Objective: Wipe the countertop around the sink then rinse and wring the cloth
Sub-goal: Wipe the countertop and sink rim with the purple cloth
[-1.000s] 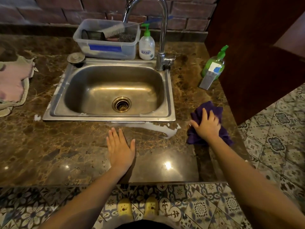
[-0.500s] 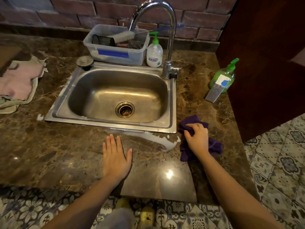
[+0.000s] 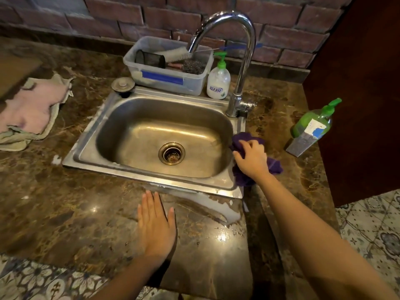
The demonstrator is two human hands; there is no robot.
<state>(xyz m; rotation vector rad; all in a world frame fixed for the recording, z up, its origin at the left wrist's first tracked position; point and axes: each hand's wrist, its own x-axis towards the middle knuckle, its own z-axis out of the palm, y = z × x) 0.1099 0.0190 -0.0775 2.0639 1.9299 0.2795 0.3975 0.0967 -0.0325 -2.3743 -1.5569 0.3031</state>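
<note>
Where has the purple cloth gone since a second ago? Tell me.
Yes, it moved: the purple cloth went from the counter beyond the sink's front right corner up onto its right rim.

a home kitchen: steel sink (image 3: 151, 135) with tap (image 3: 242, 61) set in a marble bench (image 3: 54, 202), brick wall (image 3: 151, 16), soap bottle (image 3: 218, 83).

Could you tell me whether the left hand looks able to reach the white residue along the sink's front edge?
Probably yes: the left hand lies flat on the countertop, with the white residue just beyond its fingertips and nothing between.
</note>
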